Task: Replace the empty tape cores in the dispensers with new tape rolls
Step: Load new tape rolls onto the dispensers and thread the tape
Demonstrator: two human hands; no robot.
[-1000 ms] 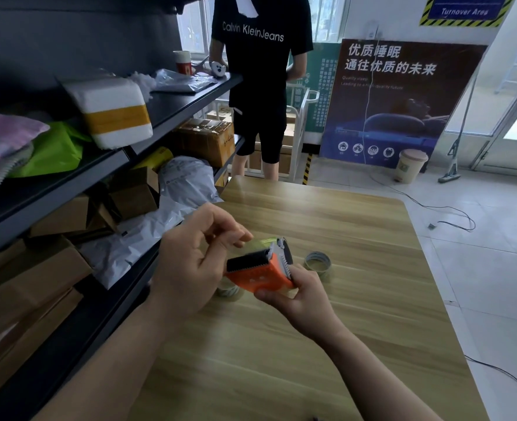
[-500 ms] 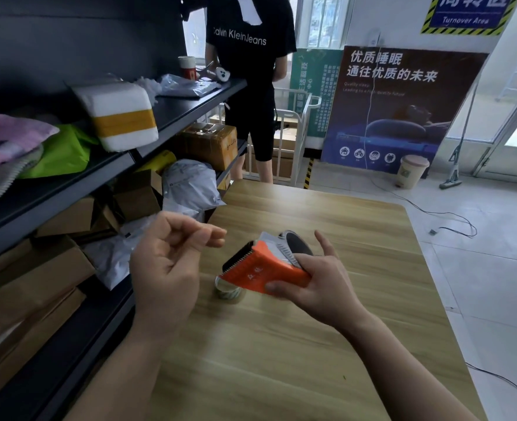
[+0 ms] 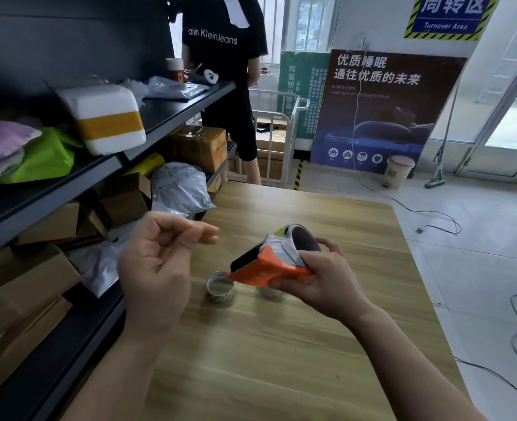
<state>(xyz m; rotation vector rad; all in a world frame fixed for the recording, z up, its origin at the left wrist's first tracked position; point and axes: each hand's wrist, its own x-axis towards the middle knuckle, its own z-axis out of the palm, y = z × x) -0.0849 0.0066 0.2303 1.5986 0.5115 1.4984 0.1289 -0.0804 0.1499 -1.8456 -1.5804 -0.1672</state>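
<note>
My right hand (image 3: 321, 284) grips an orange tape dispenser (image 3: 266, 270) from below, above the wooden table (image 3: 281, 366). The dispenser's black toothed edge points left, and a white-grey wheel with a dark round side sits at its back. My left hand (image 3: 157, 265) hovers to its left, apart from it, thumb and forefinger pinched together with nothing visible between them. A small tape roll (image 3: 220, 289) stands on the table just below the dispenser's front. A second pale roll (image 3: 270, 293) is mostly hidden under the dispenser and my right hand.
A black shelf unit (image 3: 53, 189) with cardboard boxes, bags and parcels runs along the table's left edge. A person in a black T-shirt (image 3: 220, 56) stands at the far end of the shelf. A small bin (image 3: 398, 171) and cables (image 3: 433, 220) lie on the floor to the right.
My left hand left the dispenser's front and drew back to the left. My right hand turned the dispenser, so its toothed edge points left and its round side shows.
</note>
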